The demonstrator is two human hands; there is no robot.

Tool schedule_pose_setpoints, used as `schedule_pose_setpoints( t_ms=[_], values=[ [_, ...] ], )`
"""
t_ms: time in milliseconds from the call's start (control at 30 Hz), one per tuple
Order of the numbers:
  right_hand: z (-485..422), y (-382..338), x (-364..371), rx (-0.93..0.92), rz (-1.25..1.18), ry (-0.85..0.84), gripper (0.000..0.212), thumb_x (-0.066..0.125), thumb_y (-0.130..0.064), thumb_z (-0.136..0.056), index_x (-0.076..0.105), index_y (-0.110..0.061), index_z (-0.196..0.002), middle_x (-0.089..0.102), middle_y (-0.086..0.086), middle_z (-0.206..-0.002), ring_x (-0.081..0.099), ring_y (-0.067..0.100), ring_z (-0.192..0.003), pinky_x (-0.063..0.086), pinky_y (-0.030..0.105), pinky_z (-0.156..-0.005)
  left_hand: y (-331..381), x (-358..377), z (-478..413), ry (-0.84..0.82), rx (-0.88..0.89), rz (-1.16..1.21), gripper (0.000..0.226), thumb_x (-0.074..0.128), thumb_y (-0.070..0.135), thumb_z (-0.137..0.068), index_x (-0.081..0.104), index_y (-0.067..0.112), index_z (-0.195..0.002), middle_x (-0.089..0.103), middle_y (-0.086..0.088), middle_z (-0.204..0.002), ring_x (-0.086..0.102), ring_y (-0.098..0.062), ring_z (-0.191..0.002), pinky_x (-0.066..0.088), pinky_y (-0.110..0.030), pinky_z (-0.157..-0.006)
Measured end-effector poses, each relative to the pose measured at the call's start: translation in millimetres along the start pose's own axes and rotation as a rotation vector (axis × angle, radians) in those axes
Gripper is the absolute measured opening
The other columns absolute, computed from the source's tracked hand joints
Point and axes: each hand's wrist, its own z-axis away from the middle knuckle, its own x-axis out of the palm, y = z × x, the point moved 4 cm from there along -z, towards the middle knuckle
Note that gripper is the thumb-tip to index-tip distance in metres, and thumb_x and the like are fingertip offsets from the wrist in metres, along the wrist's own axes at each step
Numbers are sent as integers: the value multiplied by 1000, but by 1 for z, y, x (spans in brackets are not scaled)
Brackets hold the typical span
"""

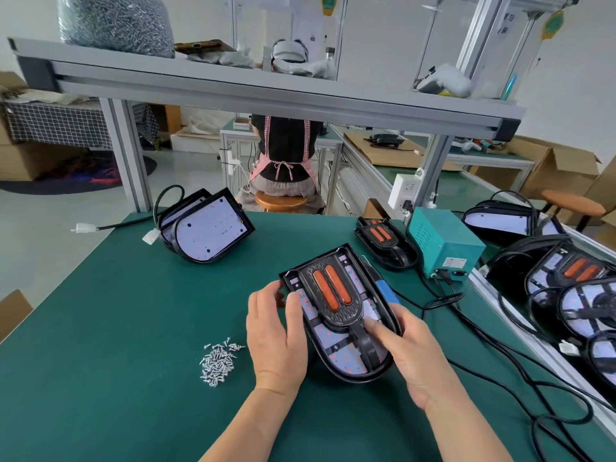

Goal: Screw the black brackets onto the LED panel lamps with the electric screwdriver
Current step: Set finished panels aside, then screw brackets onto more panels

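Counter (133,328) center: my left hand (276,331) and right hand (411,351) grip the lamp (343,360); tilting could slide the bracket (338,320) off.

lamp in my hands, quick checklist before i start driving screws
1. Lamp held steady: ok. The left hand grips its left edge, and the right hand holds the right edge with the thumb on the panel.
2. Bracket on the lamp: ok, it lies along the middle.
3. Bracket holes lined up: cannot tell.
4. Screws within reach: ok, there is a pile just left of the left hand.
5. Screwdriver in hand: not ok, it lies behind the lamp's right edge.
6. Screw picked up: not ok, both hands are on the lamp.
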Motion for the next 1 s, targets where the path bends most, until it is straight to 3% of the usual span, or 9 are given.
schedule_pose_setpoints(
  t_ms=[133, 233, 367, 500, 633, 700, 767, 867, 1000],
  values=[
    [1, -8, -5, -100, 59, -3, 16, 68, -10, -95, 73, -23, -102, 78, 0, -100, 74, 19, -94, 56, 26, -80, -3, -1, -3, 38, 24, -10, 51, 36, 48, -93, 61, 8, -114, 55, 1, -107, 50, -19, -105, 43, -47, -97],
    [4, -15, -8, -180, 156, 30, 23, 69, -12, -95, 71, -35, -95, 76, 2, -93, 72, 22, -88, 56, 33, -81, -3, -2, -5, 57, 61, -19, 46, 39, 45, -93, 63, 8, -109, 57, 1, -105, 51, -19, -103, 43, -46, -95],
    [5, -18, -15, -252, 203, 109, 21, 69, -15, -94, 69, -36, -94, 75, -2, -89, 70, 21, -85, 56, 36, -81, 2, -2, -2, 109, 273, -208, 34, 48, 37, -94, 70, 15, -107, 64, 8, -99, 53, -23, -98, 35, -36, -88],
    [-1, -23, -29, -267, 113, 172, 18, 67, -12, -96, 70, -30, -98, 76, -2, -95, 71, 21, -91, 56, 39, -85, 7, 10, 5, 32, 472, -344, 35, 53, 34, -92, 73, 20, -117, 65, 9, -98, 52, -20, -98, 36, -37, -88],
    [-4, -26, -27, -297, 104, 146, 21, 67, -11, -96, 70, -32, -96, 75, -1, -93, 70, 23, -88, 57, 24, -77, 2, 11, -1, -17, 314, -298, 25, 56, 31, -92, 75, 16, -98, 64, 5, -92, 55, -22, -90, 40, -35, -83],
    [-4, -26, -22, -319, 125, 142, 18, 68, -11, -95, 69, -29, -97, 75, -3, -91, 70, 19, -86, 53, 16, -72, -8, 12, -6, -92, 128, -236, 11, 63, 20, -95, 70, 19, -88, 60, 9, -87, 57, -15, -81, 43, -25, -75],
    [-3, -29, -18, -345, 152, 130, 18, 68, -10, -95, 69, -27, -99, 74, -6, -91, 69, 15, -84, 50, 12, -71, -18, 15, -9, -166, -51, -249, 17, 64, 20, -95, 63, 21, -79, 56, 10, -81, 56, -6, -73, 36, -15, -63],
    [-1, -37, -13, -400, 208, 113, 22, 69, -10, -95, 68, -32, -100, 74, -9, -92, 68, 11, -85, 49, 13, -74, -22, 19, -11, -234, -92, -343, 22, 61, 21, -95, 58, 19, -73, 54, 8, -75, 50, -5, -68, 31, -26, -59],
    [4, -46, -13, -465, 274, 116, 28, 69, -13, -95, 65, -39, -101, 73, -12, -95, 67, 9, -87, 50, 16, -77, -21, 20, -12, -250, -99, -340, 22, 61, 20, -94, 58, 19, -71, 55, 7, -73, 51, -5, -68, 31, -14, -57]
  ],
)
